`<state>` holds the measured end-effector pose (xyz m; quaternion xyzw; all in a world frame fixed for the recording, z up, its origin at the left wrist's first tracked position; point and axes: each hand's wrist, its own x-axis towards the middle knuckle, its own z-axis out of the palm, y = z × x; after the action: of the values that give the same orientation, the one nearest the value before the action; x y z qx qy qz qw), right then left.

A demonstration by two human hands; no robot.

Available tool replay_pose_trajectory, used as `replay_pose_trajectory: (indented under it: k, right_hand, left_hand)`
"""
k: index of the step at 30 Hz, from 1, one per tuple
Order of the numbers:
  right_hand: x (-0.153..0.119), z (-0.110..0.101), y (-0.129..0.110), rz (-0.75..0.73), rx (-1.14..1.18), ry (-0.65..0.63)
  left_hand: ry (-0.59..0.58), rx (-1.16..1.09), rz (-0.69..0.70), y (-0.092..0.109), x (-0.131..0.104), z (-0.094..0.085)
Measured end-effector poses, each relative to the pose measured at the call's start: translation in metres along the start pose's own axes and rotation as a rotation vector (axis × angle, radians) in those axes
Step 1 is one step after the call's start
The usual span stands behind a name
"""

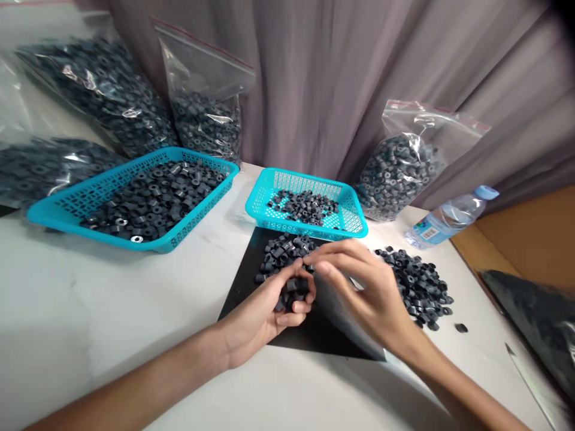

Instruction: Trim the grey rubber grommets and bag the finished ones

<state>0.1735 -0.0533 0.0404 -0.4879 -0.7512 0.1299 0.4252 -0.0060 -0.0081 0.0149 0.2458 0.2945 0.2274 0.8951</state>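
Observation:
My left hand [265,299] is cupped around a handful of small dark grey ring-shaped pieces [293,293], its thumb and index fingertip raised close together. Beside it, my right hand [359,275] has its thumb and fingers drawn together at the left fingertips; whatever they pinch is too small or hidden to make out. Both hands are above a black mat [332,335]. Just behind them on the mat lies a pile of the same loose pieces [281,254]. A second, larger pile [422,287] spreads on the table to the right of my right hand.
A blue basket [305,230] with some pieces stands behind the mat. A fuller blue basket [162,242] is at the left. Clear zip bags of pieces [206,126] line the curtain, another bag [398,173] at the right. A water bottle [449,218] leans near the right edge.

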Motion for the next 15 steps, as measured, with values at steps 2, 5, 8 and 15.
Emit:
replay_pose_trajectory:
  k: [2, 5, 8, 15]
  right_hand:
    - [0.003, -0.007, 0.014, 0.042, -0.121, -0.024]
    - [0.000, -0.008, 0.040, 0.145, -0.269, -0.181]
    - [-0.005, 0.000, 0.060, 0.215, -0.302, -0.251]
    - [0.001, -0.005, 0.057, 0.239, -0.181, -0.237]
  left_hand:
    - [0.015, 0.009, -0.014, 0.004, 0.000, 0.003]
    - [0.045, 0.014, 0.000, 0.008, 0.001, 0.006]
    - [0.064, 0.034, -0.010, 0.009, 0.002, 0.006]
    - [0.113, 0.163, 0.019, 0.007, 0.001, 0.008]
